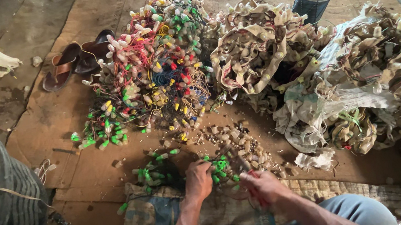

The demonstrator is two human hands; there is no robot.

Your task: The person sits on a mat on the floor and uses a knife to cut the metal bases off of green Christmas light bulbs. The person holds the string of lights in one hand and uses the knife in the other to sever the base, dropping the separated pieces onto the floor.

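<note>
On the brown floor mat, the left hand [198, 179] grips a bunch of green-capped bulb sockets on wires [219, 169]; the right hand [262, 186] closes on a red-handled cutter [249, 172]. Step seems cutting sockets off; next needs careful aim. The tangled coloured wire heap [152, 66] lies at twelve o'clock.

Bare forearms, no sleeves, no gloves or rings on the hands, grey-blue trousers over both knees
</note>
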